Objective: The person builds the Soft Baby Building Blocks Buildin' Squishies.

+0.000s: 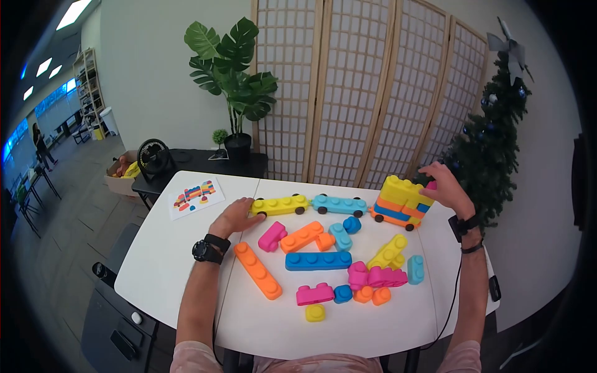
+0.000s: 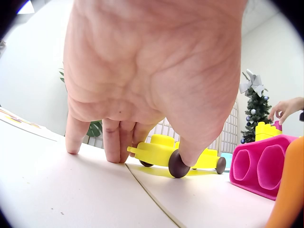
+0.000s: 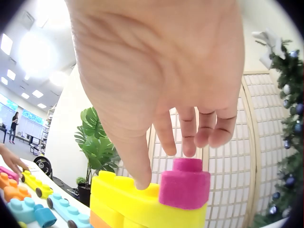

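Clock centre: the long blue block (image 1: 318,261) in the head view, with twelve towards the folding screen (image 1: 351,93).
Left hand (image 1: 236,217): at ten o'clock, spread wide, fingertips down on the white table (image 1: 149,267), thumb against a dark wheel (image 2: 179,164) of the yellow wheeled base (image 1: 280,205) at eleven.
Right hand (image 1: 449,189): up at two, also wide, thumb tip on the wheeled stack (image 1: 398,208), fingers around the top pink block (image 3: 184,190); can't tell whether they touch it.
Twelve to one: light-blue wheeled base (image 1: 339,204), lined up between yellow base and stack.
Crowding the middle: loose pink piece (image 1: 271,237) at ten, near the left thumb; orange bar (image 1: 258,271) at nine; yellow piece (image 1: 388,252) at three.
Around: picture sheet (image 1: 196,198) out at ten, decorated tree (image 1: 491,140) behind the right hand.
Left wrist only: here's the loose pink piece's hollow underside, two openings showing.
Right wrist only: the top pink block in full, single stud up, on the stack's yellow end; in the head view, the hand hides most of it.
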A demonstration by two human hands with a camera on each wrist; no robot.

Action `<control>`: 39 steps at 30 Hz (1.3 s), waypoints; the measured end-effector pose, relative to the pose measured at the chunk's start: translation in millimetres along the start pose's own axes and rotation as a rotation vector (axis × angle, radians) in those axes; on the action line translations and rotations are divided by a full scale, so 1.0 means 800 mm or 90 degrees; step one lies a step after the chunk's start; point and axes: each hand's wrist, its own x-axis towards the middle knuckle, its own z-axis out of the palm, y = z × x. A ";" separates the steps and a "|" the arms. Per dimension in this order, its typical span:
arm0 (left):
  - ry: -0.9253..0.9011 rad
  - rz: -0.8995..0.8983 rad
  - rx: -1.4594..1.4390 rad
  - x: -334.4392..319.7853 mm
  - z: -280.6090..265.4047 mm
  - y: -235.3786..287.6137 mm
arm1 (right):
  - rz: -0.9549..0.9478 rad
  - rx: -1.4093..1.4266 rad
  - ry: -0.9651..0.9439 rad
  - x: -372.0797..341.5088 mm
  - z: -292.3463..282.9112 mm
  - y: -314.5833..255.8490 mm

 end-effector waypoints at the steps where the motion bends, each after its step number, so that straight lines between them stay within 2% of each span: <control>1: 0.005 0.002 0.007 0.000 0.002 -0.002 | 0.004 0.001 -0.002 0.004 0.001 -0.014; 3: 0.000 0.001 0.004 -0.001 -0.001 0.001 | -0.081 0.046 -0.074 0.013 0.001 -0.042; 4: 0.000 -0.002 0.000 -0.002 -0.003 0.004 | -0.073 0.043 -0.074 0.013 0.006 -0.055; 8: -0.009 0.000 -0.007 -0.004 -0.008 0.010 | -0.206 0.133 -0.156 0.018 0.040 -0.113; 9: -0.005 -0.004 -0.003 -0.005 -0.007 0.009 | -0.202 0.132 -0.156 0.017 0.047 -0.131; 11: -0.001 -0.006 0.000 -0.004 -0.006 0.009 | -0.240 0.181 -0.288 0.014 0.059 -0.164; 12: -0.005 -0.011 0.005 -0.003 -0.007 0.009 | -0.238 0.181 -0.288 0.012 0.070 -0.176; 15: -0.010 -0.016 0.010 -0.003 -0.005 0.007 | -0.208 0.140 -0.352 0.009 0.118 -0.196; 17: -0.009 -0.016 0.011 -0.002 -0.006 0.007 | -0.191 0.023 -0.375 0.009 0.153 -0.201; 21: -0.007 -0.016 0.009 -0.005 -0.006 0.008 | -0.245 0.037 -0.354 0.006 0.187 -0.196; 24: -0.003 -0.008 0.007 -0.002 -0.003 0.004 | -0.229 0.082 -0.346 0.013 0.174 -0.187; 27: -0.001 -0.013 0.005 -0.004 -0.005 0.007 | -0.251 0.120 -0.296 0.029 0.125 -0.167; 31: -0.008 -0.022 0.010 -0.002 -0.002 0.004 | -0.224 0.128 -0.119 0.039 0.038 -0.132; 33: -0.007 -0.021 0.009 -0.002 -0.002 0.004 | -0.118 0.138 -0.074 0.047 0.015 -0.092; 34: -0.006 -0.019 0.010 -0.002 -0.003 0.004 | -0.119 0.136 -0.073 0.047 0.006 -0.074; 36: 0.001 -0.023 0.007 -0.003 0.000 0.003 | -0.021 0.113 -0.019 0.044 -0.009 -0.046; 39: 0.005 -0.030 0.004 -0.005 -0.004 0.007 | 0.027 0.065 -0.025 0.037 -0.020 -0.021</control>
